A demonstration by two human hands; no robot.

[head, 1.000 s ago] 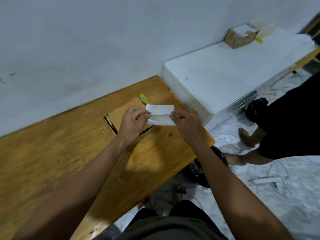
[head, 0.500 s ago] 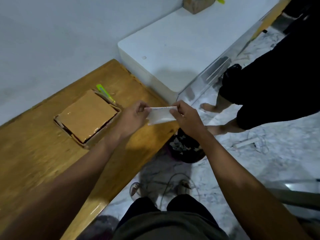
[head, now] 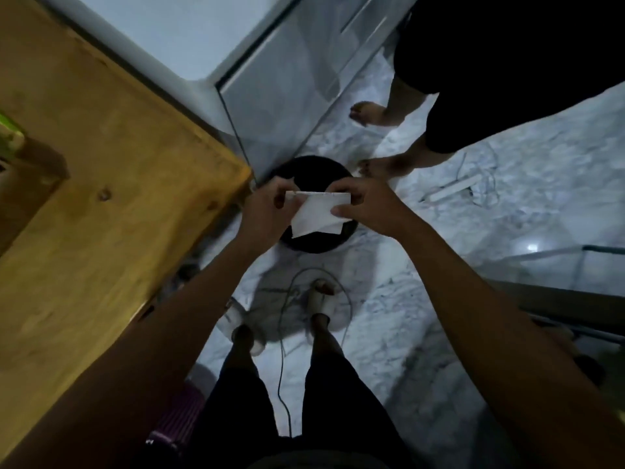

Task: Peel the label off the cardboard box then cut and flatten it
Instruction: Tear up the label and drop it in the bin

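Both hands are off the table edge, over the floor. Left hand (head: 267, 211) pinches the top left corner of the label (head: 318, 213), thumb and fingers closed tight on it. Right hand (head: 367, 208) pinches the right side, fingers over the top edge and thumb pressed on the face. No gap showing in either grip.

The label is white and folded or creased; top edge runs taut between the two hands, and the lower part hangs free at an angle. It sits directly above a round black bin (head: 314, 243) on the floor; can't tell if it touches the rim.

The wooden table (head: 101, 184) is to the left. A brown cardboard box (head: 23, 184) is only partly in frame at the far left edge, with something green (head: 8, 130) beside it, blurred. A second person's bare feet (head: 375, 113) stand past the bin. A cable (head: 284, 333) loops on the marble floor between the wearer's own feet.
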